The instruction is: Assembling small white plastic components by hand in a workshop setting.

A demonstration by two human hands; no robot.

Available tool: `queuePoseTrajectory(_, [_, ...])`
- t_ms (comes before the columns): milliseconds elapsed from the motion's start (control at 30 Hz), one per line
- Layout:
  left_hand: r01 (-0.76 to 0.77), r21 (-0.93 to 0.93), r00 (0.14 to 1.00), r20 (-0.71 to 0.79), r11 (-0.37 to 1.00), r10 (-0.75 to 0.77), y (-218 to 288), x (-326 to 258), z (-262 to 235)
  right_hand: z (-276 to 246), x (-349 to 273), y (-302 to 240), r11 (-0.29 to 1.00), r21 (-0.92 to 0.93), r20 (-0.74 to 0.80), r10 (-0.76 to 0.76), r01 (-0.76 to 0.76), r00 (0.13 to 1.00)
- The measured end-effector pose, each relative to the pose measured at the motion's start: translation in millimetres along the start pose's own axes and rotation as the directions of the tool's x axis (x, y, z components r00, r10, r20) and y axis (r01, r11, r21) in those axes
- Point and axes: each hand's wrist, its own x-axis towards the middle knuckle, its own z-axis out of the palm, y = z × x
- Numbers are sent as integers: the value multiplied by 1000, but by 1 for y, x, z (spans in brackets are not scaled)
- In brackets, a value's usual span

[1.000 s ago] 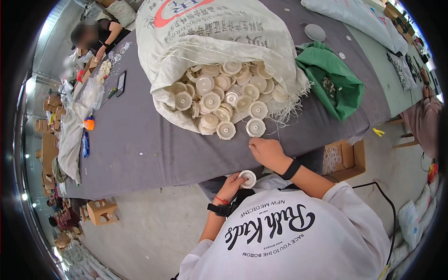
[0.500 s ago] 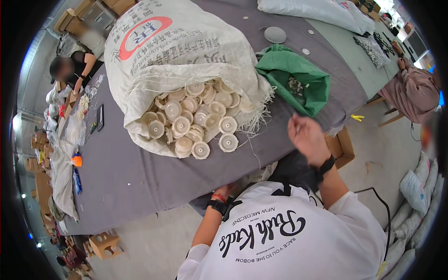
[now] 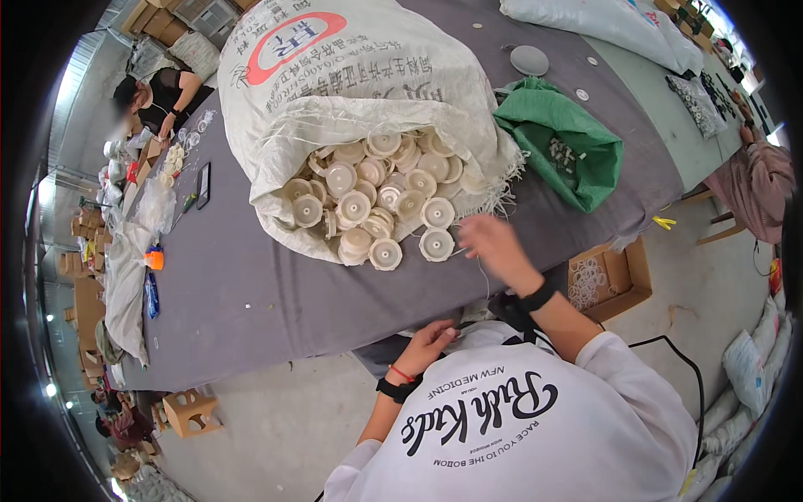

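Observation:
My right hand [image 3: 493, 247] is over the near part of the table, its fingertips spread just right of a cream plastic disc [image 3: 437, 244] with a round centre. It holds nothing that I can see and looks slightly blurred. Low at the table's front edge is my left hand [image 3: 431, 345], thumb and fingers pressed together; what they pinch, if anything, is too small to tell. Many similar discs [image 3: 353, 206] spill from the mouth of a big white woven sack [image 3: 351, 75]. Right of the sack, a green woven bag [image 3: 535, 117] lies open with small pale pieces [image 3: 562, 152] inside.
Below the table's right edge stands a cardboard box [image 3: 631, 272] with clear rings in it. A grey round device [image 3: 529, 60] rests behind the green bag. A phone [image 3: 203, 185] lies at the left. Co-workers [image 3: 163, 96] sit at the far left and right.
My right hand has moved left, from below the green bag to beside the nearest discs. My left hand has come up into fuller view at the table edge. The whole view has shifted.

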Motion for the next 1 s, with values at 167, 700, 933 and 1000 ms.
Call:
queuePoseTrajectory(167, [-243,-40,960,-154,969,234,55,7,-1,34,2,22,278,-882,212,-489,381,846])
queuePoseTrajectory(700, [-368,61,916,-149,928,373,55,4,9,2,-62,8,998,-61,382,2,23,924])
queuePoseTrajectory(933, [-385,-268,922,-155,883,355,60,-3,17,1,-65,23,886,228,665,161,-403,729])
queuePoseTrajectory(1000, [-379,-302,925,-116,875,361,59,-3,15,3,-65,30,851,287,675,147,-440,724])
